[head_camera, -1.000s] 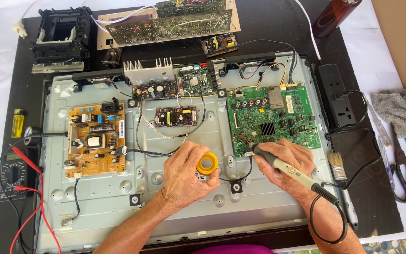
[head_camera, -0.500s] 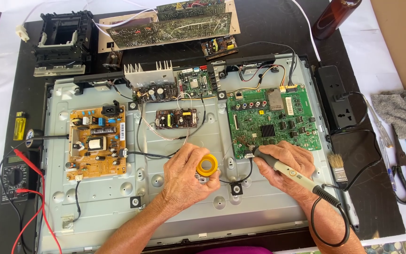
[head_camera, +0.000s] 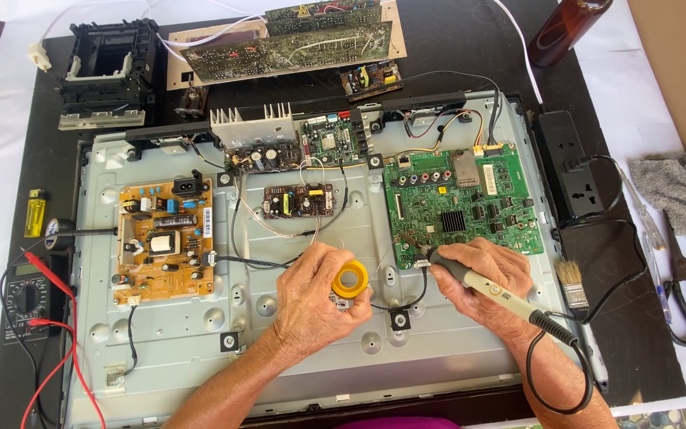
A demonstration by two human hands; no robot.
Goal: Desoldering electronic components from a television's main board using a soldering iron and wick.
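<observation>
Soldering iron gripped in my right hand, tip at the green board's lower-left edge. Left hand closed on the yellow solder spool beside it. Soldering step, I judge; next needs wire fed steadily to the tip.

yellow solder spool, green circuit board, orange-tan board, grey cloth

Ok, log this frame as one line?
left hand: holds yellow solder spool | right hand: holds soldering iron, tip at green board lower-left edge
</observation>
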